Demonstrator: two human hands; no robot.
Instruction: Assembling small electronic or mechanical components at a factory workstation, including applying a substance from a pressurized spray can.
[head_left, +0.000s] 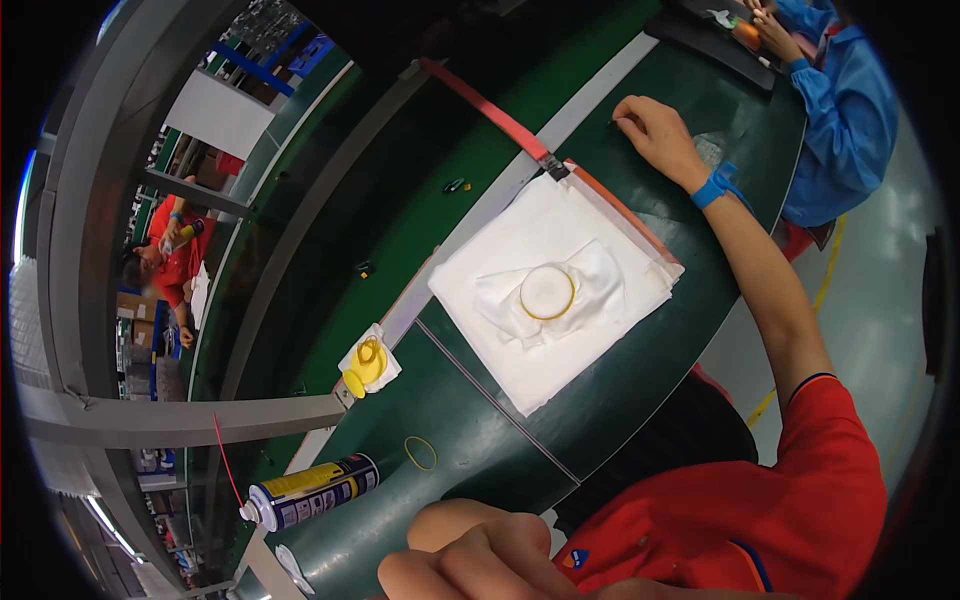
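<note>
My right hand (pixel 655 140), with a blue wrist strap (pixel 720 185), reaches over the far green tabletop. Its fingers pinch a small dark piece (pixel 613 122) too small to name. Close to the lower edge, my left hand (pixel 480 555) has its fingers curled in; whatever they may hold is hidden. Between the hands, a white cloth (pixel 600 275) lies rumpled on a stack of white sheets (pixel 520 375). A round white disc-like thing with a yellowish edge (pixel 547 291) rests on the cloth.
A spray can (pixel 315 490) with a red straw lies on its side near a yellow rubber band (pixel 434 464). Yellow round pieces (pixel 368 362) sit on a white pad. Small dark parts (pixel 455 185) dot the green belt beyond a red bar (pixel 490 110). A blue-sleeved co-worker (pixel 845 120) sits far right.
</note>
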